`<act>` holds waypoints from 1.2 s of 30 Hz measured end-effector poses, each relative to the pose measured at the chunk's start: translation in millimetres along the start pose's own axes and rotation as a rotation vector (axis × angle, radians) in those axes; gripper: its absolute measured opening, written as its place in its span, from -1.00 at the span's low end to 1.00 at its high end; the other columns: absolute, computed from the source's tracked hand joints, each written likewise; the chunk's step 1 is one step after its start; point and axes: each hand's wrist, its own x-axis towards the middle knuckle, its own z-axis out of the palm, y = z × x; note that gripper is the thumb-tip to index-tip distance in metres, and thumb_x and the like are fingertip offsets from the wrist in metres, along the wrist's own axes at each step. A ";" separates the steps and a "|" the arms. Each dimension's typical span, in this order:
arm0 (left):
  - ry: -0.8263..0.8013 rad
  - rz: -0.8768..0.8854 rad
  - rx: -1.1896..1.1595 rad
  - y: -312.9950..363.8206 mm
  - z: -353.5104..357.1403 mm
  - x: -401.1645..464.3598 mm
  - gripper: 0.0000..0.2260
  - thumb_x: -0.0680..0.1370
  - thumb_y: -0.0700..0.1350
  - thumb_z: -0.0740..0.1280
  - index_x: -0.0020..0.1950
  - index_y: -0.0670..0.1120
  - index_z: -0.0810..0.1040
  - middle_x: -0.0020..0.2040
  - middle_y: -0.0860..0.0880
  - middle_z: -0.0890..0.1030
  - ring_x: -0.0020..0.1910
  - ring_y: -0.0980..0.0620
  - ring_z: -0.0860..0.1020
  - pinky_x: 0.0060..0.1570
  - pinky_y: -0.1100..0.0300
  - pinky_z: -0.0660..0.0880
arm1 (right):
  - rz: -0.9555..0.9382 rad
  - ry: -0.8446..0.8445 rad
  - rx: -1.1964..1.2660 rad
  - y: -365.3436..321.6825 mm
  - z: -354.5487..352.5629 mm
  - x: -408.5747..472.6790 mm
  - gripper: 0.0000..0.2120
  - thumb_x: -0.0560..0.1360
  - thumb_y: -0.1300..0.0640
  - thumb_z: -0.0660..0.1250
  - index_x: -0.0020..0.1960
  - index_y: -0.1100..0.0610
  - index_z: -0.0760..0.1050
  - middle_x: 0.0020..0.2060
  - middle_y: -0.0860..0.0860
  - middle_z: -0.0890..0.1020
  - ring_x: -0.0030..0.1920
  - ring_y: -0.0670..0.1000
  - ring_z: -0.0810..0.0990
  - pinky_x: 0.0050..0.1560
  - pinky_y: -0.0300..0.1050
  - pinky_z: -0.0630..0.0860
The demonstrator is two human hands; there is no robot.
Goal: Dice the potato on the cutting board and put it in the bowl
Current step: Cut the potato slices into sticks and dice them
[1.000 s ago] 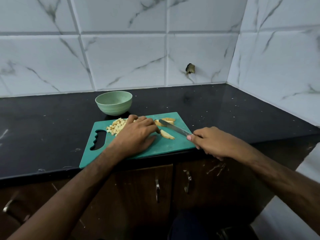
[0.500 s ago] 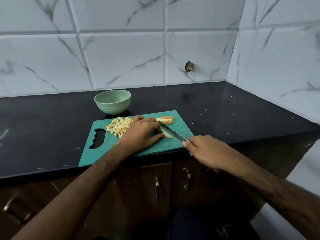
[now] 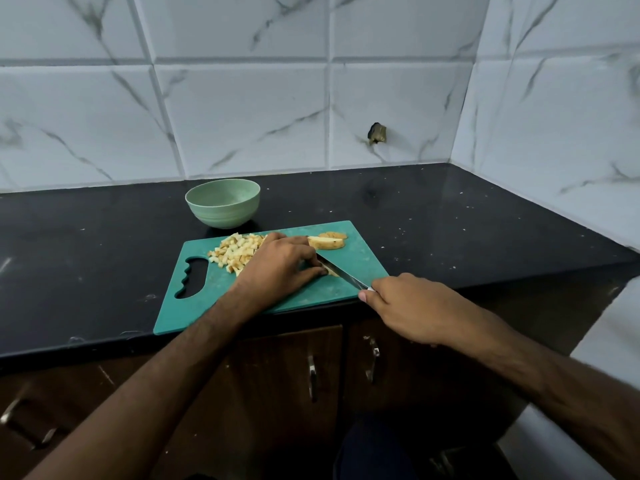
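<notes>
**Slicing potato on the green board**

Gripping the knife [image 3: 341, 273] handle, the right hand [image 3: 412, 306] angles the blade against a potato piece [image 3: 331, 270] pinned under the curled fingertips of the left hand [image 3: 280, 268]. Diced cubes [image 3: 237, 252] and 2 slices [image 3: 327, 241] lie on the cutting board [image 3: 311, 292]. Behind it, the bowl [image 3: 223, 202] interior looks bare.

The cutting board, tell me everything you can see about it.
The cutting board is a teal rectangle, plastic by its look, lying flat at the front edge of the black counter. A wavy handle slot is cut into its left end. It carries a pile of diced potato and uncut potato slices. The left hand presses down on it; the knife blade angles across its right half.
</notes>
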 end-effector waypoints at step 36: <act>-0.034 -0.215 -0.097 -7.1 -2.0 -0.5 -0.87 0.50 0.12 0.48 0.02 0.18 0.68 -0.17 0.20 0.59 -0.11 0.16 0.52 0.05 -0.06 0.46 | 0.068 -0.018 0.327 19.1 -20.0 6.4 -0.56 0.72 -0.13 0.05 -0.05 0.13 0.54 -0.37 0.05 0.56 -0.52 -0.03 0.47 -0.47 -0.15 0.50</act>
